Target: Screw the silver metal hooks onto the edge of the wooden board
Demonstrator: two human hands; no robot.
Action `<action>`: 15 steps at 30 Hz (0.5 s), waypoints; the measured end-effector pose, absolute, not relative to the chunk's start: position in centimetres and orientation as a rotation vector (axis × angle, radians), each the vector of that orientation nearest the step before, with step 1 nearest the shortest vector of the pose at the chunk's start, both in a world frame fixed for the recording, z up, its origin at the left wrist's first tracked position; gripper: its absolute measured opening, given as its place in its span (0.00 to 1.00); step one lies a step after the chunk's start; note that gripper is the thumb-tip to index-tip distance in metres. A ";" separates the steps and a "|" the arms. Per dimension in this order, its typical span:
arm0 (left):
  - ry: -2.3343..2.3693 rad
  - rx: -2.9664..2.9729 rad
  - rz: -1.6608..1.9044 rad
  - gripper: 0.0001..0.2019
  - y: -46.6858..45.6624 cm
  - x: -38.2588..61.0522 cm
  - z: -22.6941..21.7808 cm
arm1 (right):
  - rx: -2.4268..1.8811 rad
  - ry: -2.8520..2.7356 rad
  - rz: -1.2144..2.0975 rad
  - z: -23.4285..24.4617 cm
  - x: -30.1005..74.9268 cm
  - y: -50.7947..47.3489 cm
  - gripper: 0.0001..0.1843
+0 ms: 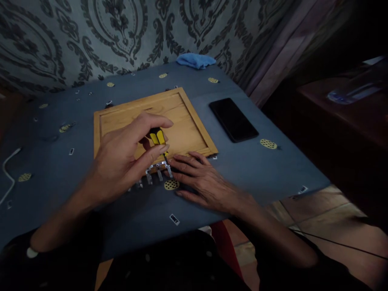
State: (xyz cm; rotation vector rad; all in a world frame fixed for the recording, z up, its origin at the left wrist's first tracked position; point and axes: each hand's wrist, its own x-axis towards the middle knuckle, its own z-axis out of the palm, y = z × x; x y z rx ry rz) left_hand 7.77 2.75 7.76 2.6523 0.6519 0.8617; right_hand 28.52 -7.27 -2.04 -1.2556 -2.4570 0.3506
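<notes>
My left hand (123, 149) is closed around the yellow and black handle of a short screwdriver (157, 137). Its tip points down at a shiny metal hook rack (159, 165) along the near edge of a framed wooden board (178, 117). Several hooks of the rack hang over the table side. My right hand (200, 178) lies flat with fingers stretched out, its fingertips at the board's near edge beside the rack's right end. Part of the rack is hidden behind my left hand.
A black phone (233, 120) lies right of the board on the blue patterned tablecloth (145, 222). A blue cloth (196, 60) rests at the far edge by the patterned wall. A white cable (11, 178) lies at the left. The table's right edge drops to a tiled floor (321, 206).
</notes>
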 end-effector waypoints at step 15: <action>0.546 2.764 0.754 0.16 2.8 7.7 7.9 | -1.282 -2.469 0.352 -1.6 28.3 -7.3 0.24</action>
